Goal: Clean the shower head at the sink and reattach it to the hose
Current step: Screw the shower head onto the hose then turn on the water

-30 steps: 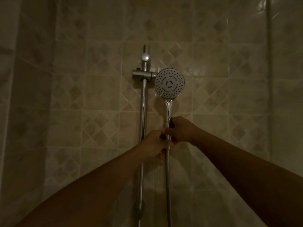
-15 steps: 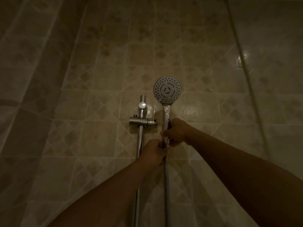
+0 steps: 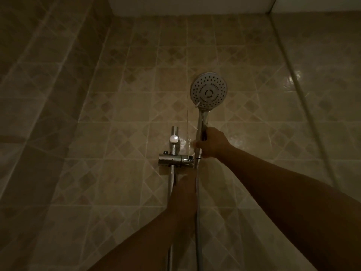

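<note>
The chrome shower head [image 3: 208, 90] stands upright with its round spray face towards me, raised above the holder bracket [image 3: 175, 159] on the slide rail [image 3: 173, 133]. My right hand [image 3: 212, 142] is closed around the head's handle. The metal hose [image 3: 198, 222] hangs straight down from the handle's lower end. My left hand [image 3: 186, 185] sits just under the bracket, wrapped on the hose near its top; its fingers are hidden from me.
Beige tiled walls surround the rail, with a corner on the left and a pale vertical strip [image 3: 304, 106] on the right. A white ceiling edge [image 3: 195, 6] shows at the top. The light is dim.
The shower head has been lifted up out of the bracket and now stands above it. My view has tilted upward, and both hands rose with the handle and hose.
</note>
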{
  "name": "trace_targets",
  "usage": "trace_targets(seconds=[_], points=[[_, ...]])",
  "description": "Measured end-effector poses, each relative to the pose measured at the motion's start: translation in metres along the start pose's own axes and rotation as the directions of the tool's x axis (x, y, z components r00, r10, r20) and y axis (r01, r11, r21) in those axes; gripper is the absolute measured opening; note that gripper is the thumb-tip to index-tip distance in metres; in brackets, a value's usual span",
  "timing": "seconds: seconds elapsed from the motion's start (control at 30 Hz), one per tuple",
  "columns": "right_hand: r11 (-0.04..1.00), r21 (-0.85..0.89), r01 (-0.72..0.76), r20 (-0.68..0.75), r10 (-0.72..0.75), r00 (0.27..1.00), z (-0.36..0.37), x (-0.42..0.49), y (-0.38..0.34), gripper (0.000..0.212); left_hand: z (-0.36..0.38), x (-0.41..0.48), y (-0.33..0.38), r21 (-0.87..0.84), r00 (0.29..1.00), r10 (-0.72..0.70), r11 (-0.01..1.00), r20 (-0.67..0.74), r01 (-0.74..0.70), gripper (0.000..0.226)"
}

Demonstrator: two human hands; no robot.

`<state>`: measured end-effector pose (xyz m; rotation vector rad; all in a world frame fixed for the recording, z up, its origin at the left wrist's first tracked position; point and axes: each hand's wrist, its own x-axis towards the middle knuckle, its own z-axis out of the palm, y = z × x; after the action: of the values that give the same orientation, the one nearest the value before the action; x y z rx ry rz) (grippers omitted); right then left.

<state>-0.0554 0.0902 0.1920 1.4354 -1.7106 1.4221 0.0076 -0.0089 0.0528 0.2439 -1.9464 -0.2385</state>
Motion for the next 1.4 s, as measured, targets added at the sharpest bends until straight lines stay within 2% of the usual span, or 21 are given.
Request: trace_targets(seconds=[0.07, 0.1, 0.2, 0.37, 0.67, 0.83, 0.97, 1.23, 1.4], points=[[0.999, -0.016, 0.030, -0.027, -0.030, 0.999, 0.000, 0.005, -0.002, 0.030, 0.000, 0.002, -0.004, 0.237, 0.988, 0.130, 0.960, 0.082, -0.146, 0.045], [0.999, -0.021, 0.038, -0.032, -0.039, 0.999, 0.000, 0.006, -0.002, 0.029, 0.000, 0.003, -0.004, 0.350, 0.981, 0.149, 0.919, 0.123, -0.183, 0.048], [0.997, -0.036, 0.066, -0.046, -0.068, 0.997, 0.003, 0.009, -0.001, 0.032, 0.003, 0.007, -0.010, 0.470, 0.980, 0.126, 0.863, 0.156, -0.186, 0.048], [0.995, -0.032, 0.090, -0.074, -0.092, 0.993, 0.008, 0.012, 0.001, 0.035, 0.010, 0.014, -0.016, 0.539, 0.976, 0.135, 0.817, 0.170, -0.207, 0.053], [0.994, -0.046, 0.098, -0.064, -0.100, 0.993, 0.010, 0.018, 0.004, 0.036, 0.018, 0.009, -0.008, 0.619, 0.992, 0.100, 0.776, 0.075, -0.125, 0.056], [0.970, -0.109, 0.217, -0.079, -0.226, 0.971, 0.018, 0.012, 0.004, 0.027, 0.020, 0.011, -0.009, 0.637, 0.995, 0.084, 0.765, 0.053, -0.098, 0.059], [0.972, -0.086, 0.220, -0.133, -0.230, 0.964, 0.025, 0.012, 0.003, 0.029, 0.022, 0.015, -0.014, 0.634, 0.997, 0.081, 0.772, -0.021, -0.049, 0.046], [0.978, -0.143, 0.153, -0.088, -0.167, 0.982, 0.033, 0.016, 0.012, 0.032, 0.025, 0.002, -0.016, 0.631, 0.999, 0.028, 0.775, 0.035, -0.044, 0.052], [0.971, -0.176, 0.161, -0.151, -0.189, 0.970, 0.046, 0.008, 0.018, 0.023, 0.027, -0.009, -0.016, 0.661, 0.996, 0.046, 0.746, 0.070, -0.081, 0.055]])
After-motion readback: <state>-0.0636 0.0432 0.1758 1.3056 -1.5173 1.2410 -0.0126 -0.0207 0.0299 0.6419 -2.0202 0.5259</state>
